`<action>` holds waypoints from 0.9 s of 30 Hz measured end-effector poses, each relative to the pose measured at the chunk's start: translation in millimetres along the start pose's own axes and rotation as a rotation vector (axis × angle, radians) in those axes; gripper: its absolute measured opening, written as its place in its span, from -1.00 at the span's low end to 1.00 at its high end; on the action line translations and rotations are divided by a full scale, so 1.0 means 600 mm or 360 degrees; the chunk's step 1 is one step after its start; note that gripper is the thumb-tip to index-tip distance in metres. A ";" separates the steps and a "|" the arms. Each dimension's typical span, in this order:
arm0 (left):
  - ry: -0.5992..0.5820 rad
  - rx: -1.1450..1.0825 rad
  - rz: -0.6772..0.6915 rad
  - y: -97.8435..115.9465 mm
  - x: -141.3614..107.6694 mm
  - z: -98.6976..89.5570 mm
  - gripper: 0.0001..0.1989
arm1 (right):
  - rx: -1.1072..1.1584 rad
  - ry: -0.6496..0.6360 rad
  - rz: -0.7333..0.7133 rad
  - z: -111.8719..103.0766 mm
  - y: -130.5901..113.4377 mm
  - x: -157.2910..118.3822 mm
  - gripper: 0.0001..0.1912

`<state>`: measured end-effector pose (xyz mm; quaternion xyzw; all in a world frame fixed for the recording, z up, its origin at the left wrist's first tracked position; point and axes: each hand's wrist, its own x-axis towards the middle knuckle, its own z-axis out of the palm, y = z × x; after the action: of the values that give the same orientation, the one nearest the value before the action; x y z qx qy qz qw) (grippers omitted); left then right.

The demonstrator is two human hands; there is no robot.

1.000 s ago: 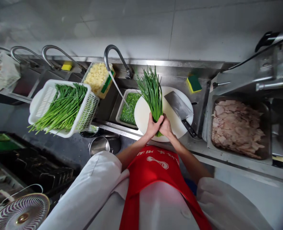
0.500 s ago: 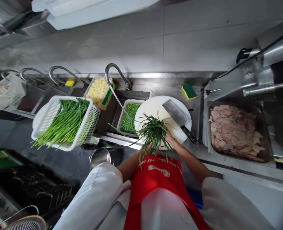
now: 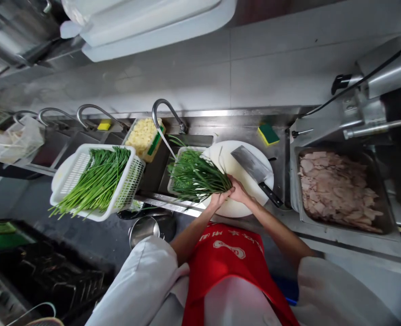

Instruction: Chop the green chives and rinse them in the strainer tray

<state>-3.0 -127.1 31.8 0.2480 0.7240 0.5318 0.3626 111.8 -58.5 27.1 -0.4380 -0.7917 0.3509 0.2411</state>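
Observation:
A bunch of long green stalks (image 3: 203, 177) is gripped by both of my hands at its right end, over the round white cutting board (image 3: 217, 151). My left hand (image 3: 219, 198) closes round the bunch from below, and my right hand (image 3: 238, 189) wraps its end beside it. The loose leafy ends fan out leftward above a white basket (image 3: 171, 185) of cut greens in the sink, hiding most of it. A cleaver (image 3: 253, 165) lies on the board's right side, its black handle reaching past the edge.
Water runs from a faucet (image 3: 164, 103) into the sink. At the left stands a white basket (image 3: 125, 179) of long green stalks, near a tub of pale yellow pieces (image 3: 145, 136). A sponge (image 3: 268, 134) and a tray of sliced meat (image 3: 338, 188) are rightward.
The bunch has turned from hanging toward my apron to pointing left over the sink basket. My hands have come together at its right end. The view has shifted slightly.

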 end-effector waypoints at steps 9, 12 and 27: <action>-0.0849 -0.1202 -0.0029 -0.010 0.023 0.063 -0.40 | -0.0671 -0.0304 0.0027 -0.067 -0.030 0.011 -0.43; -0.0886 -0.1243 -0.0122 -0.017 0.041 0.073 -0.39 | -0.0818 -0.0370 0.0143 -0.057 -0.021 0.024 -0.46; -0.0983 0.1631 0.1580 -0.004 0.107 -0.059 -0.14 | -0.1208 -0.0380 0.0160 0.014 -0.001 0.045 -0.49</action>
<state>-70.4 -101.2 18.8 0.8168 0.5499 0.1375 0.1075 92.2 -38.3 24.4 -0.4903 -0.8652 0.0934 -0.0490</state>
